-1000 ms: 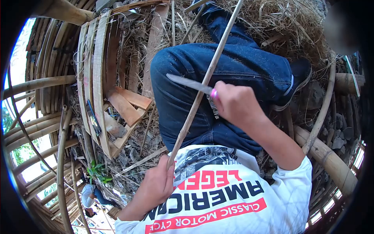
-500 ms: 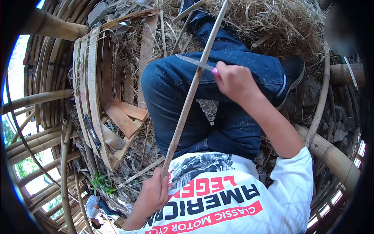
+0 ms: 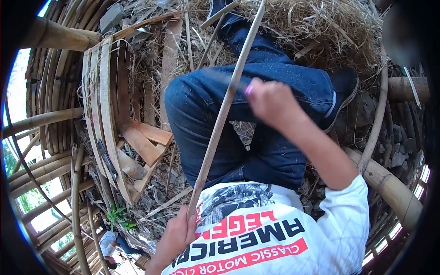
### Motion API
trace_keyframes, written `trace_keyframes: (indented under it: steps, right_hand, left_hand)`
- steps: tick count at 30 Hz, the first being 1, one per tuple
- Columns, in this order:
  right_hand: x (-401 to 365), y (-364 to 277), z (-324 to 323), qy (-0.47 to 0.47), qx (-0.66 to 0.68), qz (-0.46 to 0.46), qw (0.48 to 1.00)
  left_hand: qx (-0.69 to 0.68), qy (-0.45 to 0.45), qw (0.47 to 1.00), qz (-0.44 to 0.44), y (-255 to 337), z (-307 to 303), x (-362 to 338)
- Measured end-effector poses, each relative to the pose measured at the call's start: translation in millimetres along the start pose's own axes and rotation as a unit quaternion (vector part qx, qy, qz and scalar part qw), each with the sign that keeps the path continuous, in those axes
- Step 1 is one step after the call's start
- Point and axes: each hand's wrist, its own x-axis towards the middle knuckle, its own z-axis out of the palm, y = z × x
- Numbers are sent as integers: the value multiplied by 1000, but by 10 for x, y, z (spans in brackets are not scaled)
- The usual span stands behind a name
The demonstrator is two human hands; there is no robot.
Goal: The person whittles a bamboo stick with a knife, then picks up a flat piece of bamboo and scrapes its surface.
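A long pale bamboo strip [image 3: 219, 126] slants across my lap, from the shirt front up past the raised knee. Its near end is gripped in my left hand [image 3: 178, 233], with the thumb along the strip. A knife with a pink handle [image 3: 249, 90] is closed in my right hand [image 3: 274, 104] above my bent leg. The blade, smeared by motion, points left and crosses the strip around its middle. Dark jeans [image 3: 197, 103], dusted with small shavings, lie beneath both.
On the left stands a wooden crate-like frame [image 3: 106, 101] with a dark slim tool [image 3: 107, 160] on its slats. Dry straw [image 3: 321, 32] is heaped at the top. Bamboo poles [image 3: 387, 185] run along the sides. Another person [image 3: 109, 243] is at the lower left.
My right hand has shifted slightly left and down along with the knife, whose blade is now blurred. My left hand has dropped slightly, still holding the strip.
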Motion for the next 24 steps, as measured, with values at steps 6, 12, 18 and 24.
trace_keyframes:
  steps: [6, 12, 18, 24]
  right_hand:
    - [-20, -166, -216, -46, 58, -15, 997]
    - [159, 88, -81, 2, 27, 30, 999]
    - [248, 148, -62, -5, -1, 39, 999]
    - [206, -4, -175, -56, 19, 2, 998]
  left_hand:
    - [-12, 5, 1000, 17, 28, -28, 51]
    - [12, 5, 1000, 11, -23, -14, 43]
    - [-15, -24, 999, -27, 21, -8, 44]
    - [-24, -30, 999, -11, 9, -29, 0]
